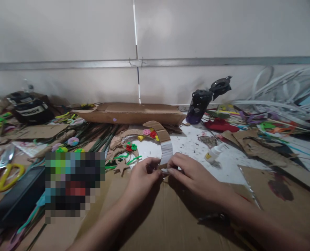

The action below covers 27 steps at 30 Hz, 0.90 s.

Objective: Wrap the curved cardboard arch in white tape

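The left hand (147, 173) and the right hand (186, 170) are meeting at the lower end of a curved brown cardboard strip, partly wrapped in white (167, 150). The fingers of both hands are closing narrowly on this end; a small pale piece is showing between the fingertips, but it is too blurred to name. The strip is standing in front of the person, curving up and to the left, near pink, red and yellow flower ornaments (150, 134). A flat brown cardboard star (122, 166) is lying left of the hands, and a small white bottle with a nozzle (214, 153) is resting to the right.

For doing this well, in my judgement, the left hand should be steadying the edge while the right fingertips are working gently, keeping the wrapping flat and not bending the curve.
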Tool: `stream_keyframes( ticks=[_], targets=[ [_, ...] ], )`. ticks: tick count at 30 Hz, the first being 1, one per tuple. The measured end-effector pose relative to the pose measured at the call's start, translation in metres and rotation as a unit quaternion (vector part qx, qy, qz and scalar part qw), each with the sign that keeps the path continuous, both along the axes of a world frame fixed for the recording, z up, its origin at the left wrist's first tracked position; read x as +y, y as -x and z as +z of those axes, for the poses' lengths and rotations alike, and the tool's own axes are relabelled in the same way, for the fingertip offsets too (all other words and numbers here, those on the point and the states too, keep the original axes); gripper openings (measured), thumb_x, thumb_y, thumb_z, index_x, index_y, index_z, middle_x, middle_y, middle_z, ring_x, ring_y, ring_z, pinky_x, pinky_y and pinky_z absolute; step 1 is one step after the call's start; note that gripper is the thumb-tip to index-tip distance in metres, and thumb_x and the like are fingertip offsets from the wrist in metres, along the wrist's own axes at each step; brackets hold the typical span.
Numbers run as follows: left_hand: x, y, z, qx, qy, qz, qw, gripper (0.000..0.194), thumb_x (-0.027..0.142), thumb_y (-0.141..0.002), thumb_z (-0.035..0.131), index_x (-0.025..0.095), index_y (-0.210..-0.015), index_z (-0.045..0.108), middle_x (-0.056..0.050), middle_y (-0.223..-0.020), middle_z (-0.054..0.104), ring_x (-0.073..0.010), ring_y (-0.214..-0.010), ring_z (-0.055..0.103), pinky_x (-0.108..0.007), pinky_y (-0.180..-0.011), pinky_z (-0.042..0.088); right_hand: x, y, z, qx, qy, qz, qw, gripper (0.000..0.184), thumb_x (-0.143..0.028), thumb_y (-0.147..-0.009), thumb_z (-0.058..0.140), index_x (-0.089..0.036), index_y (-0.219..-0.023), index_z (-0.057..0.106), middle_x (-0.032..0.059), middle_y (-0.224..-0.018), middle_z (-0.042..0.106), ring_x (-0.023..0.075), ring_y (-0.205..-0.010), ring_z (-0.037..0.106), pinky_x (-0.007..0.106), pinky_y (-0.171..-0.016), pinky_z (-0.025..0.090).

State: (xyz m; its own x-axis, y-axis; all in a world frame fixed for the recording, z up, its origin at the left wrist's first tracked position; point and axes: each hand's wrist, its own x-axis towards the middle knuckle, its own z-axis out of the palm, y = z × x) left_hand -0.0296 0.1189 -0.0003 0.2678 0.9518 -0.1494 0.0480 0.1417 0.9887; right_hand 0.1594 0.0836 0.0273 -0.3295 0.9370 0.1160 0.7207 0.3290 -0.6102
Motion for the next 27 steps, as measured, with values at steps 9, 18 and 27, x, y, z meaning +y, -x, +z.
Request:
stream_keyframes(
  ticks=[9,18,27],
  targets=[
    [-0.0068,-0.0032,-0.0012,-0.006,-0.038,-0.051,0.998,0.018,0.013,-0.074,0.072,0.017,-0.091,0.076,-0.008,-0.087,0.077,-0.0204,-0.075,0.065,-0.032,-0.073,0.049,-0.0004,0.0023,-0.0002,-0.059,-0.046,-0.027,0.997,0.024,-0.014,-0.102,0.056,-0.019,-0.079,0.056,0.0027,-0.09,0.054,0.0195,-0.084,0.052,0.032,-0.075,0.04],
    [-0.0055,-0.0023,-0.0031,0.003,-0.027,-0.063,0.998,0.018,0.016,-0.074,0.074,0.017,-0.092,0.076,-0.007,-0.086,0.076,-0.0195,-0.073,0.064,-0.031,-0.071,0.048,0.0004,0.004,-0.0051,-0.087,-0.067,-0.034,0.993,0.019,-0.016,-0.102,0.056,-0.018,-0.083,0.059,0.0041,-0.092,0.056,0.0206,-0.084,0.053,0.034,-0.074,0.039],
    [-0.0078,-0.0043,-0.0009,-0.031,0.003,-0.055,0.998,0.015,0.018,-0.074,0.076,0.017,-0.089,0.078,-0.009,-0.089,0.077,-0.0215,-0.081,0.065,-0.031,-0.072,0.048,0.001,0.0037,-0.0054,-0.093,-0.083,-0.031,0.992,0.02,-0.016,-0.101,0.055,-0.019,-0.081,0.057,0.0037,-0.089,0.057,0.0201,-0.081,0.053,0.033,-0.072,0.039]
  ],
)
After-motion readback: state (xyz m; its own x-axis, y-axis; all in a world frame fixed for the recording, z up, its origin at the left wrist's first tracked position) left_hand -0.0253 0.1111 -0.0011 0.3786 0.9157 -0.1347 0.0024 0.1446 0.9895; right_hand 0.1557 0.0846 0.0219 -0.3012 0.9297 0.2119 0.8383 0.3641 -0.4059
